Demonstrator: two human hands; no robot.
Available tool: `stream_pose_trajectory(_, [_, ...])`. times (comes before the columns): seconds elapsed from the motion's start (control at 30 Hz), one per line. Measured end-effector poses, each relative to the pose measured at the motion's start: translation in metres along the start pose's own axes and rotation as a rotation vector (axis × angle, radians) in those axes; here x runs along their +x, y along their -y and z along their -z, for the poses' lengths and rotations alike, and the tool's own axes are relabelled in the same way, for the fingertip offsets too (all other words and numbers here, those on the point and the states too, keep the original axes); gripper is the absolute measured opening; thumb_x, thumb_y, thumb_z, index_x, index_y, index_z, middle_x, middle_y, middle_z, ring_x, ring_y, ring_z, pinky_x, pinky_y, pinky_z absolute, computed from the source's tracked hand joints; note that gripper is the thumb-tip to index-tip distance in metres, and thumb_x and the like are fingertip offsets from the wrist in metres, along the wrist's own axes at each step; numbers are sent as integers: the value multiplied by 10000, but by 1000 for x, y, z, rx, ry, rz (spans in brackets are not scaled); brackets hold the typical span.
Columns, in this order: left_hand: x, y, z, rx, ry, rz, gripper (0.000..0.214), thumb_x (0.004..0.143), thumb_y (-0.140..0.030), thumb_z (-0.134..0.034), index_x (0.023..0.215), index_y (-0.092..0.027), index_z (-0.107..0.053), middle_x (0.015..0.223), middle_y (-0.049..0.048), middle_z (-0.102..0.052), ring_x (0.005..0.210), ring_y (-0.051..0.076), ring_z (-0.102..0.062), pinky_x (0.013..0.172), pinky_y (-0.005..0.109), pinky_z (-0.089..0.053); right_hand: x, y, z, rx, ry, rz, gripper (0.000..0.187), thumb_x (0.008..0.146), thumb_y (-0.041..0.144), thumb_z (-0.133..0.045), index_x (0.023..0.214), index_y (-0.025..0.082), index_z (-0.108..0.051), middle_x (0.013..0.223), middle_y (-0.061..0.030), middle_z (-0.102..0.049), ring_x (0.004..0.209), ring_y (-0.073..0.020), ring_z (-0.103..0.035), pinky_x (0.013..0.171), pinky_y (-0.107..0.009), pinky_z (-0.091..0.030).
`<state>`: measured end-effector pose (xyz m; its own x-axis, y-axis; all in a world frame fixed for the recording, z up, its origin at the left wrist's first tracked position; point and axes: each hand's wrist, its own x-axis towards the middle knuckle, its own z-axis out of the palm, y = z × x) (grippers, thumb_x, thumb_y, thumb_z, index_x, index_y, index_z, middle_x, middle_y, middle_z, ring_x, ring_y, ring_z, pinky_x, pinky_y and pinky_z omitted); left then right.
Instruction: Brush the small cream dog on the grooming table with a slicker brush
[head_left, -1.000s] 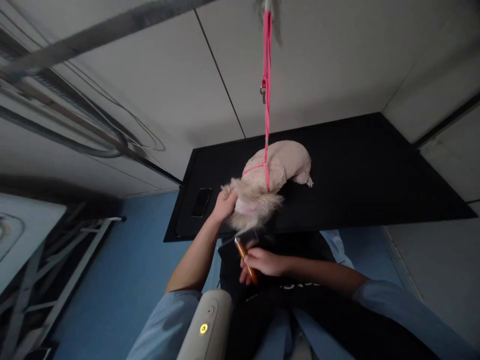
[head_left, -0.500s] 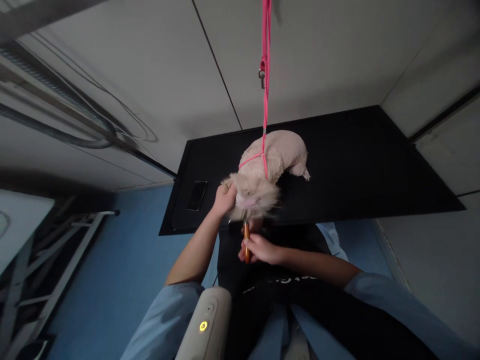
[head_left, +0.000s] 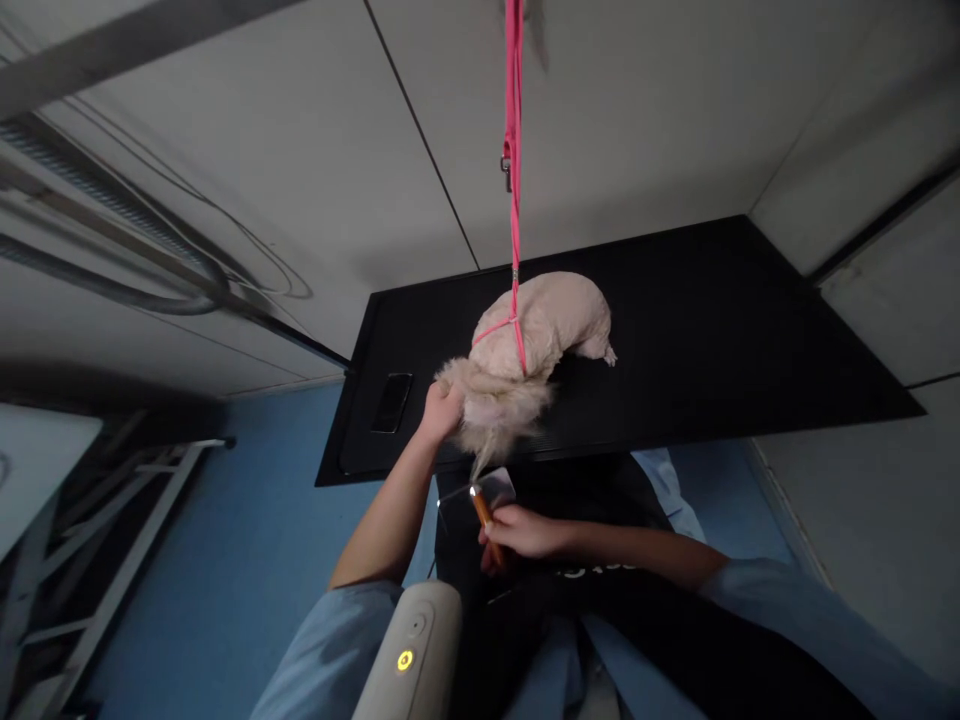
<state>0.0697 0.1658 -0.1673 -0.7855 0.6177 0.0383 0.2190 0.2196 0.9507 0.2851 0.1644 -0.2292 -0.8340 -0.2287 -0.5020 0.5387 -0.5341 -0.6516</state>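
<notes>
A small, pale, close-clipped dog (head_left: 562, 305) is on the black table (head_left: 712, 330), its long-haired head (head_left: 495, 400) over the near edge. My left hand (head_left: 442, 408) is closed on the fur at the left side of its head. Below the head, my right hand (head_left: 521, 530) grips the orange handle of a slicker brush (head_left: 484, 510). The brush's flat, pale head is turned toward a hanging tuft of fur; whether they touch is unclear. A pink grooming loop (head_left: 514, 290) runs around the dog's neck from above.
A dark phone (head_left: 391, 403) lies on the table's left part. A pale device with a lit yellow button (head_left: 409, 650) stands near my body. A metal arm and hose (head_left: 112, 285) extend along the left wall.
My right hand has drawn the brush down and slightly left, away from the dog's head, and its flat head now shows. My left hand still holds the fur.
</notes>
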Motion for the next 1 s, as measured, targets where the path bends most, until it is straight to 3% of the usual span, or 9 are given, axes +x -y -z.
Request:
stream_pose_trajectory(0.13, [0, 1, -1, -5, -17, -27, 268, 718, -427, -702, 674, -165, -668, 678, 35, -680, 706, 202, -649, 661, 289, -553, 4, 2, 2, 16, -246, 196, 169, 1032, 278, -571, 889, 187, -554, 740, -8, -725, 672, -131, -694, 712, -252, -532])
stream_pose_trajectory(0.23, [1, 3, 0, 1, -37, 0, 266, 733, -414, -699, 666, -160, -657, 663, 31, -663, 681, 193, -638, 629, 272, -533, 8, -10, 1, -88, -11, -85, 275, 1014, 336, -611, 797, 180, -548, 601, 11, -655, 536, -136, -641, 620, -254, -504])
stream_pose_trajectory(0.3, [2, 6, 1, -16, -66, 22, 266, 736, -416, -701, 671, -163, -652, 641, 24, -641, 650, 184, -623, 592, 258, -508, 9, -13, 1, -101, 106, -112, 281, 1003, 336, -628, 784, 175, -556, 601, 4, -658, 557, -150, -661, 640, -269, -519])
stream_pose_trajectory(0.47, [5, 9, 0, -71, -52, -18, 268, 731, -422, -708, 712, -158, -667, 686, 32, -676, 727, 200, -654, 673, 273, -535, 11, 6, 8, -13, -305, 228, 170, 1029, 256, -553, 873, 190, -543, 714, -8, -711, 673, -137, -688, 684, -246, -531])
stream_pose_trajectory(0.63, [2, 4, -4, -88, -55, 61, 337, 720, -482, -722, 790, -153, -697, 782, 70, -722, 821, 245, -692, 746, 319, -563, 10, -4, 6, -72, 28, -37, 264, 1016, 345, -593, 815, 179, -552, 622, -5, -676, 540, -137, -635, 612, -261, -506])
stream_pose_trajectory(0.73, [1, 4, -7, -94, -72, 34, 361, 703, -481, -744, 844, -149, -723, 868, 90, -755, 927, 269, -704, 836, 344, -574, 11, -2, 10, 2, -195, 227, 223, 993, 349, -638, 867, 188, -548, 743, -18, -729, 655, -140, -687, 682, -261, -522])
stream_pose_trajectory(0.8, [1, 4, -8, -89, -62, 43, 367, 705, -485, -736, 831, -141, -728, 858, 96, -762, 948, 284, -707, 870, 368, -572, 11, -1, 13, -10, -287, 236, 244, 1002, 368, -619, 855, 195, -530, 705, -5, -713, 631, -133, -673, 648, -245, -506])
stream_pose_trajectory(0.9, [2, 4, -8, -84, -85, 96, 366, 700, -486, -722, 808, -136, -731, 829, 108, -765, 934, 308, -714, 848, 395, -580, 9, -5, 15, -77, -69, 28, 315, 1010, 423, -594, 804, 195, -526, 579, 11, -648, 512, -133, -614, 563, -247, -476])
stream_pose_trajectory(1.0, [3, 4, -8, -95, -113, 89, 337, 664, -445, -748, 820, -146, -739, 879, 119, -781, 984, 323, -718, 895, 412, -577, 10, -2, 17, -32, -101, 187, 274, 989, 408, -634, 849, 189, -547, 679, -17, -704, 607, -148, -673, 628, -266, -519])
